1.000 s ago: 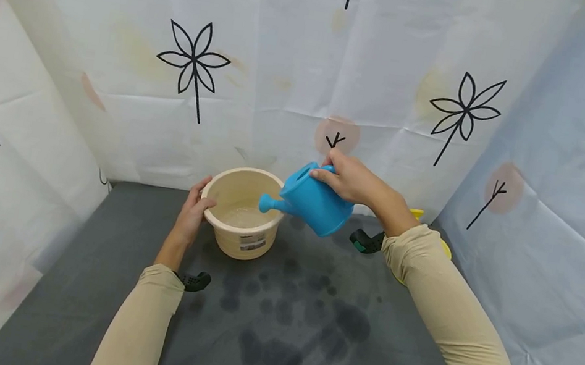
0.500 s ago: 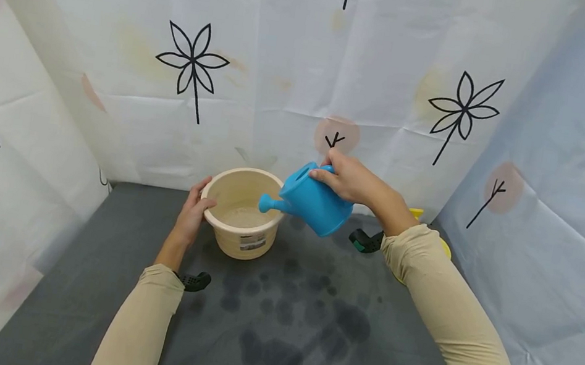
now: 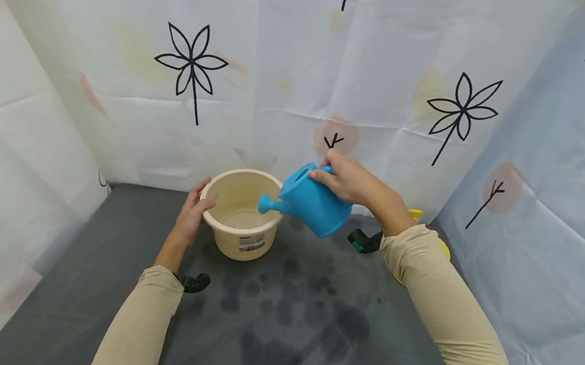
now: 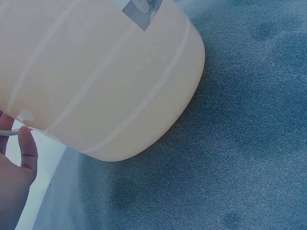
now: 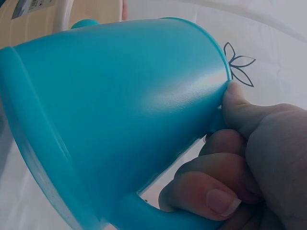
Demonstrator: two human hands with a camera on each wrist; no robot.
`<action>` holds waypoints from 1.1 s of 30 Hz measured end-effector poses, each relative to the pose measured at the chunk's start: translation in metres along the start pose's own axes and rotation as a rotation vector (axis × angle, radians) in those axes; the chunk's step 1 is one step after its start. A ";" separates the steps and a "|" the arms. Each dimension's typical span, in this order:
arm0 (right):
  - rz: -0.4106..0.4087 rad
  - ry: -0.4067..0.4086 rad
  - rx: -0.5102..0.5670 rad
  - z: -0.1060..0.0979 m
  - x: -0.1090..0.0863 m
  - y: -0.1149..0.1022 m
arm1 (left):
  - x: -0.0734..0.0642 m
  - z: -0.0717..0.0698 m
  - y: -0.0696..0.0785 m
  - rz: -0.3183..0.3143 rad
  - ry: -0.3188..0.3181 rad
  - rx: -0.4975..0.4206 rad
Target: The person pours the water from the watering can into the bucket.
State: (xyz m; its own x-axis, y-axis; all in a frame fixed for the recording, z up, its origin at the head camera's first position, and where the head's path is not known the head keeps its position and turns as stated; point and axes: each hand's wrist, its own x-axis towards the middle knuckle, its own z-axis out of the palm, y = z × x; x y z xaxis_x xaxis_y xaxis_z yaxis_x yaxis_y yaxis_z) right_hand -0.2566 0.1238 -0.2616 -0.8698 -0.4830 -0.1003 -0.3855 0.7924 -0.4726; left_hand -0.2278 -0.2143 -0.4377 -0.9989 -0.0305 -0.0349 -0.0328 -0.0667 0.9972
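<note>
A cream plastic basin (image 3: 241,245) with a small label stands on the grey tabletop, seen close in the left wrist view as a ribbed wall (image 4: 120,91). My left hand (image 3: 191,212) grips its left rim, thumb over the edge. To the right, my right hand (image 3: 349,178) holds a blue watering can (image 3: 315,201) by its handle, fingers curled round it and thumb at the top edge. The can tilts left, its spout head (image 3: 266,204) over the basin's opening. In the right wrist view the can's body (image 5: 120,91) fills much of the picture.
Behind the right forearm, parts of a yellow object (image 3: 445,249) show. Dark wet spots (image 3: 274,354) mark the grey cloth-covered table (image 3: 68,301). White patterned sheets (image 3: 284,81) enclose the back and both sides.
</note>
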 end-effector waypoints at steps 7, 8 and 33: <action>0.002 -0.008 0.001 0.000 0.001 0.000 | -0.002 0.001 0.002 0.009 0.003 0.008; 0.002 -0.008 -0.002 0.000 0.001 0.000 | -0.002 0.001 0.002 0.010 0.003 0.015; -0.019 -0.010 -0.023 -0.002 0.004 -0.004 | -0.001 0.001 0.001 0.008 0.004 0.000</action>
State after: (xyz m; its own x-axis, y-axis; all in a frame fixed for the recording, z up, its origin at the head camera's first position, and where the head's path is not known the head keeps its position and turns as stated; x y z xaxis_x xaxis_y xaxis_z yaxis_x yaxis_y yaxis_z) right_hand -0.2589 0.1190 -0.2583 -0.8594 -0.5013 -0.1006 -0.4087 0.7917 -0.4540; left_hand -0.2267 -0.2138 -0.4362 -0.9990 -0.0352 -0.0276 -0.0252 -0.0666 0.9975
